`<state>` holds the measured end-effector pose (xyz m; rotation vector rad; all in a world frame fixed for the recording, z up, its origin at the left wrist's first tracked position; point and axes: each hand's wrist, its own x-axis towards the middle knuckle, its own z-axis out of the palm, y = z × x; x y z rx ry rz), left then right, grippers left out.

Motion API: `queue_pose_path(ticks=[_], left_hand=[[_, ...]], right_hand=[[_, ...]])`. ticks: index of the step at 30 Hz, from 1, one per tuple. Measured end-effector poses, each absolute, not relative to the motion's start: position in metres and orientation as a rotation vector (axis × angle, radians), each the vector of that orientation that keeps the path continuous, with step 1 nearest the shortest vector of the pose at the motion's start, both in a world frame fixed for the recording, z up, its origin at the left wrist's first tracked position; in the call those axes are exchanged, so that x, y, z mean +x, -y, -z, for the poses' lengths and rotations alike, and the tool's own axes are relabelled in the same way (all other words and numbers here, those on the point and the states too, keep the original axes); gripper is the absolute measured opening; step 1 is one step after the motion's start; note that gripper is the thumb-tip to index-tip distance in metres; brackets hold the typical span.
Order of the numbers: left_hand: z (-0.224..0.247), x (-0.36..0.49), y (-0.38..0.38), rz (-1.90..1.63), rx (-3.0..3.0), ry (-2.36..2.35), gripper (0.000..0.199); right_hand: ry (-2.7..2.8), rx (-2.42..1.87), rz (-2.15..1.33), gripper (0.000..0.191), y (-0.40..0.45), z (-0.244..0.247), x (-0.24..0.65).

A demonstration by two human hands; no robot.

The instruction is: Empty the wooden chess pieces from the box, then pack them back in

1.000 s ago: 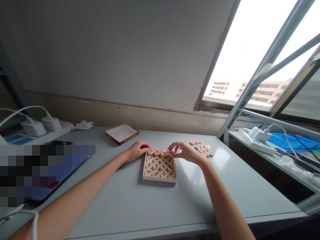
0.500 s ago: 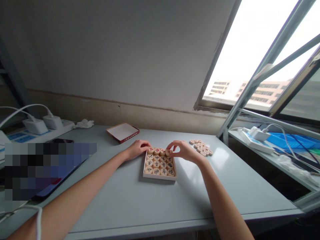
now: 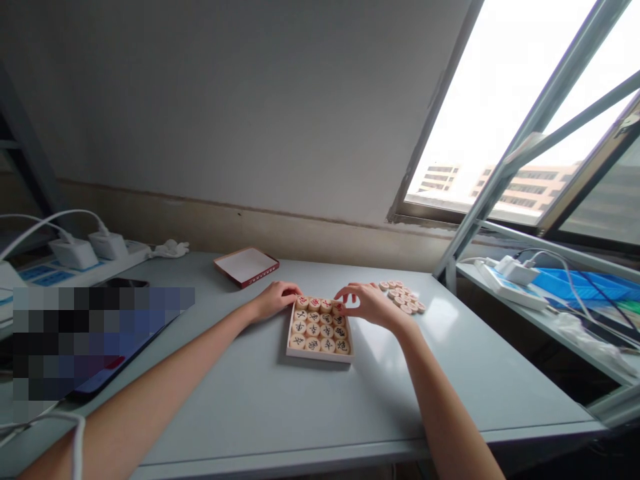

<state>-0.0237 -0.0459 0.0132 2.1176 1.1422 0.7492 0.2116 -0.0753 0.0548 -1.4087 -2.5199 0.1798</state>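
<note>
A shallow white box [image 3: 320, 357] on the grey table holds rows of round wooden pieces, black-marked in the nearer rows and red-marked in the far row. My left hand [image 3: 275, 300] grips the box at its far left corner, fingers bent around the edge. At the far right corner, my right hand [image 3: 367, 303] has its thumb and fingers curled onto a red-marked piece [image 3: 339, 307] that sits in the box. Beyond my right hand lies a loose group of round pieces [image 3: 403, 297], face up on the table.
An upturned box lid [image 3: 247, 266] lies at the back of the table. On the left are a pixelated screen [image 3: 125, 333], a dark phone [image 3: 125, 283] and a power strip [image 3: 110, 265] with plugs. A shelf [image 3: 565, 313] with cables stands at the right.
The piece under my right fingers has gone from slightly raised to lower in the far right corner of the box. My left hand has stayed at the box corner.
</note>
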Motion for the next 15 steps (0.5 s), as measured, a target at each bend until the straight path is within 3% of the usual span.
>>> queue_pose_path(ticks=[15], left_hand=[[-0.010, -0.025, 0.043, -0.735, 2.133, -1.151, 0.029]], right_hand=[[2.434, -1.455, -0.404, 0.030, 0.066, -0.047, 0.224]])
